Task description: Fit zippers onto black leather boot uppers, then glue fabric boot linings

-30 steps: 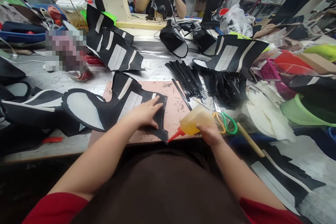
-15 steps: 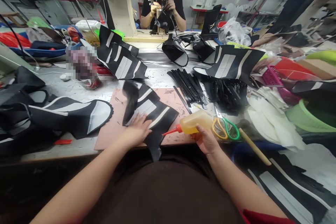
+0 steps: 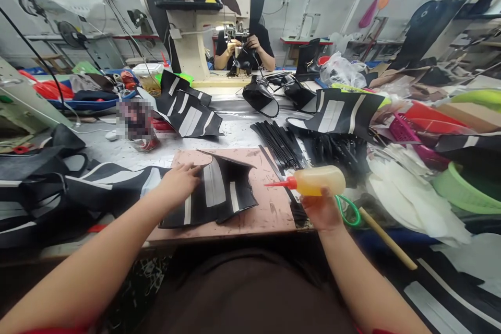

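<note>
A black boot upper (image 3: 229, 182) with white and pale strips lies on the pinkish board (image 3: 270, 203) in front of me. My left hand (image 3: 178, 185) rests over its left part, fingers stretched out towards the right; what the thumb touches is hidden. In my right hand (image 3: 323, 211) is a squeeze bottle (image 3: 321, 181) with yellowish liquid, tipped on its side. Its red nozzle points left, apart from the boot upper's right edge. Just behind that hand, the green handle of a pair of scissors (image 3: 349, 211) shows.
More boot uppers (image 3: 113, 177) lie left, others (image 3: 336, 110) farther back. Black strips (image 3: 276, 141) sit behind the bottle. To the right are a wooden stick (image 3: 387, 237), white pieces (image 3: 407, 193) and a green basin (image 3: 465, 188). Across the table, a person (image 3: 245, 49) works at a sewing machine (image 3: 191, 36).
The boot upper has been turned round on the board. My left hand has moved left, and my right hand has carried the bottle to the right. The view has tilted up.
</note>
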`<state>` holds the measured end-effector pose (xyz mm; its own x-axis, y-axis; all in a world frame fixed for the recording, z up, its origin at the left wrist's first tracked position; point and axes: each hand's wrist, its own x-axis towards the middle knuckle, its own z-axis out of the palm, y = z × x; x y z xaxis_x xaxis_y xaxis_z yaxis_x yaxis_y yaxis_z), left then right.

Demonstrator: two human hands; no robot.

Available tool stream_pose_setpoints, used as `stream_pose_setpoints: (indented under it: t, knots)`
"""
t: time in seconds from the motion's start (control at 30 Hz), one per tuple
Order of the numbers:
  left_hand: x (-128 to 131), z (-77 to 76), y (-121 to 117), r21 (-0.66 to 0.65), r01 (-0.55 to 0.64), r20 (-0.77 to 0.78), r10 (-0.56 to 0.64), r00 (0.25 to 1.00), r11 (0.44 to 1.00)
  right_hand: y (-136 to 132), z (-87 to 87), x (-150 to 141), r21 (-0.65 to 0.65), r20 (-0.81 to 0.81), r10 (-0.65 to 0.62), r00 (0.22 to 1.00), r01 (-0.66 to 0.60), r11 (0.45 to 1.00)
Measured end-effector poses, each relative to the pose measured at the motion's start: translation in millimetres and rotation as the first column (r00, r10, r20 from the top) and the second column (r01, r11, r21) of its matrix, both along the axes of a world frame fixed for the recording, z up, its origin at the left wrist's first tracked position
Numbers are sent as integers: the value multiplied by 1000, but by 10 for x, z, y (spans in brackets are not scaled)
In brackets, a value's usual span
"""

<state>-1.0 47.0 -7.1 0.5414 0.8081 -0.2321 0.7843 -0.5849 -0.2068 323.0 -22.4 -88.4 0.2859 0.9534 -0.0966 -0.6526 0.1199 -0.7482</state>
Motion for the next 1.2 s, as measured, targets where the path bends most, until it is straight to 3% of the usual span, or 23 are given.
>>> stream_pose_setpoints:
  t: [0.1, 0.2, 0.3, 0.5, 0.77, 0.97, 1.2]
  knots:
    - [334, -39, -110, 4, 43, 52, -43, 998, 999, -47, -101, 17, -33, -46, 55, 997, -57, 998]
    - [681, -208, -169, 54, 81, 107, -86, 991, 995, -34, -143, -28, -58, -38, 85, 996, -87, 994]
    - [847, -376, -84, 89, 94, 108, -104, 989, 992, 49, -114, -80, -58, -15, 34, 999, -35, 998]
    - [815, -491, 176, -56, 59, -5, -59, 998, 997, 475, -10, -172, 6, 210, -2, 978, 1, 1000]
    - [788, -514, 195, -131, -11, 5, 12, 1000, 991, 1171, 104, -427, 76, 519, 15, 854, -64, 995]
    - [754, -560, 190, -131, -8, 57, 15, 998, 991, 1418, 37, -563, 64, 573, 53, 818, -109, 992]
    - [743, -590, 198, -125, 5, 93, 7, 996, 992, 1530, -37, -579, 118, 589, 9, 808, -97, 988]
